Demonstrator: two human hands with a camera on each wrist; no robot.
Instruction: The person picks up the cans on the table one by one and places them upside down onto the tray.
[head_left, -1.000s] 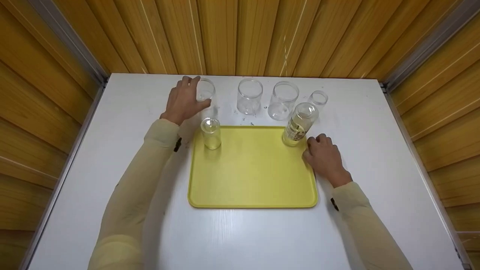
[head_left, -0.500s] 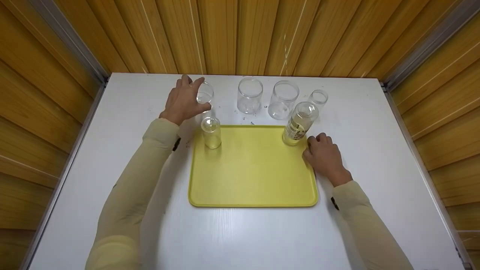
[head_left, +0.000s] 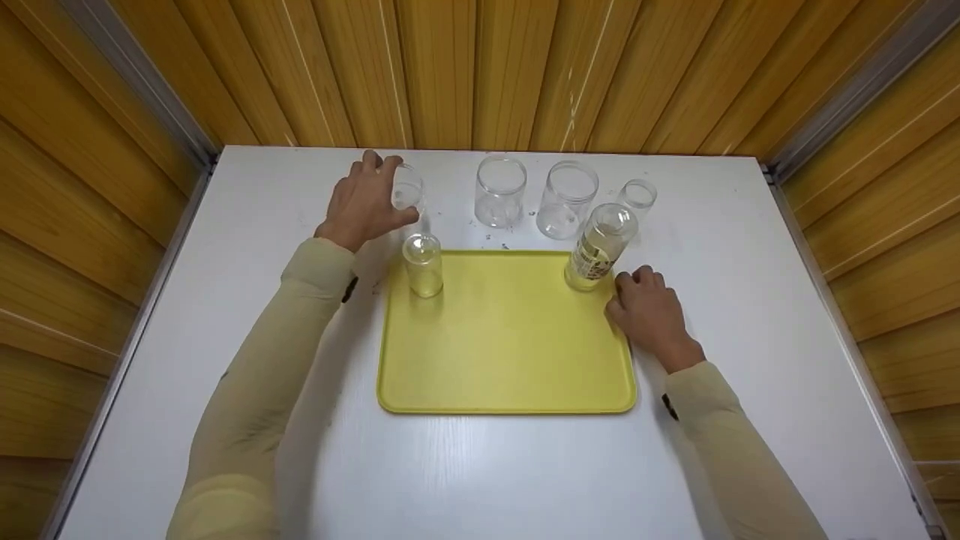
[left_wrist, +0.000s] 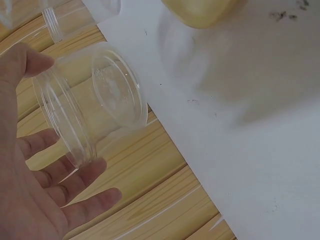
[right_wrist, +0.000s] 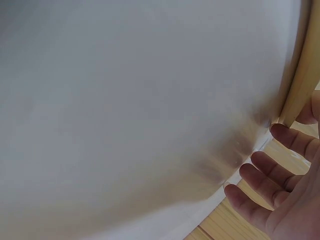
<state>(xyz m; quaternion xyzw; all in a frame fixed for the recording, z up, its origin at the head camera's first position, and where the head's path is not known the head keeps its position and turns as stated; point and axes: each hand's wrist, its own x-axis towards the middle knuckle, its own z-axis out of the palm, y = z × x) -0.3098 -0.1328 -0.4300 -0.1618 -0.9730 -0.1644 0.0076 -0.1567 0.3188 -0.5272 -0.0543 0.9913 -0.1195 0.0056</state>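
Note:
My left hand (head_left: 364, 201) holds a clear wide-mouthed jar (left_wrist: 100, 92) by its rim at the back left of the white table. In the left wrist view the thumb lies on one side of the rim and the fingers on the other. My right hand (head_left: 649, 311) pinches the right edge of the yellow tray (head_left: 510, 345), thumb on one side of the rim and a forefinger on the other in the right wrist view. On the tray stand a small clear jar (head_left: 424, 270), back left, and a taller labelled clear jar (head_left: 596, 251), back right.
Behind the tray stand two clear wide jars (head_left: 500, 196) side by side, with a smaller clear jar (head_left: 637, 196) to their right, partly hidden by the labelled one. Wood-patterned panels (head_left: 480, 75) border the table's back and sides.
The jar in my left hand has shifted slightly left and lower in the head view, the hand moving a little left with it. My right hand and the tray stay in place.

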